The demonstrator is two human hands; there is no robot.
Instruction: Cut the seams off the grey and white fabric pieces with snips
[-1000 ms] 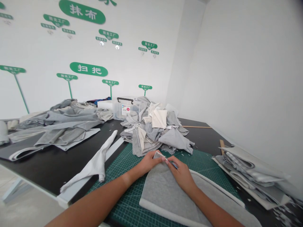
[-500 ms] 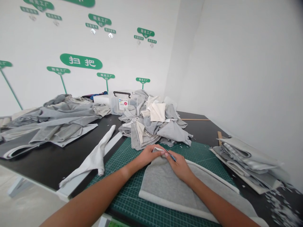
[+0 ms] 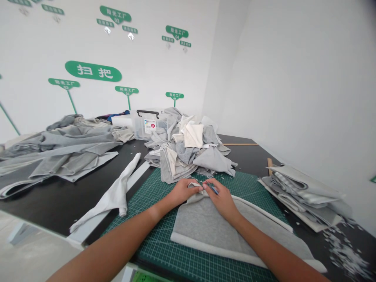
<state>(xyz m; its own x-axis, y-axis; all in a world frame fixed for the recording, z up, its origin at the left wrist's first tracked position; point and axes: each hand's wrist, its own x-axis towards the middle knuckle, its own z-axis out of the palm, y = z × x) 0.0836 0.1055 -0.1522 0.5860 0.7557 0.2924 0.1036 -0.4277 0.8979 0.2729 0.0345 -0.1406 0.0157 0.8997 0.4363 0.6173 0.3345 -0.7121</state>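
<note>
A grey fabric piece (image 3: 202,227) with a pale edge lies on the green cutting mat (image 3: 149,250). My left hand (image 3: 185,192) pinches the fabric's bunched top edge between thumb and fingers. Close beside it, my right hand (image 3: 220,197) is closed round a small blue tool (image 3: 213,189), its exact kind hidden by the fingers. The fingertips of both hands almost meet at the gathered edge.
Beyond the mat rises a heap of grey and cream cloths (image 3: 188,150), with a clear plastic box (image 3: 149,124) behind. More fabric (image 3: 70,145) covers the left side. A twisted white cloth (image 3: 117,192) lies nearer. Folded fabric (image 3: 302,196) and scraps (image 3: 346,250) sit right.
The view has shifted slightly, so the surroundings sit a little further left and higher. My right fingertips have drawn slightly apart from the left; both hands keep their holds.
</note>
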